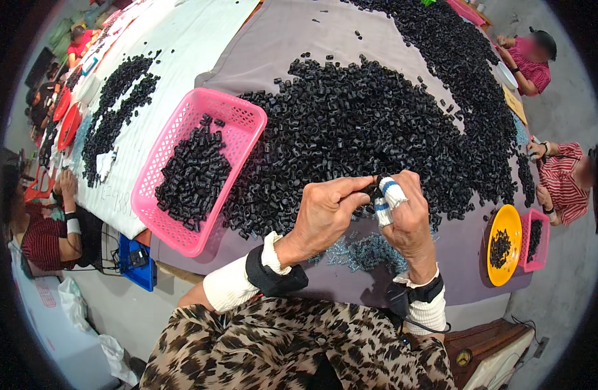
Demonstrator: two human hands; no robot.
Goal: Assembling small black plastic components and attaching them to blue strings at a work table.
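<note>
a small black part [376, 191] sits where the fingertips of both hands meet, above the near edge of the pile [357, 117] and in toward the middle of the table [468, 263] from its near edge. the part lies at the end of the left hand [325, 218], to the right of its thumb and forefinger, and just to the left of the right hand [408, 218]; neither hand is clearly nearer, since both reach it. the left thumb and forefinger are drawn close together and seem to pinch the part from its left. the right fingers, two of them in striped wraps [392, 192], are bent in against it, but they hide their own contact, so i cannot tell whether they grip it. the part's long axis is too small and covered to read. below the hands, toward the near edge, lie pale blue bits [364, 252]. the basket [194, 244], part full of black parts, stands at the table's near left corner, well apart from both hands; the yellow plate [512, 224] is by the near right corner.
</note>
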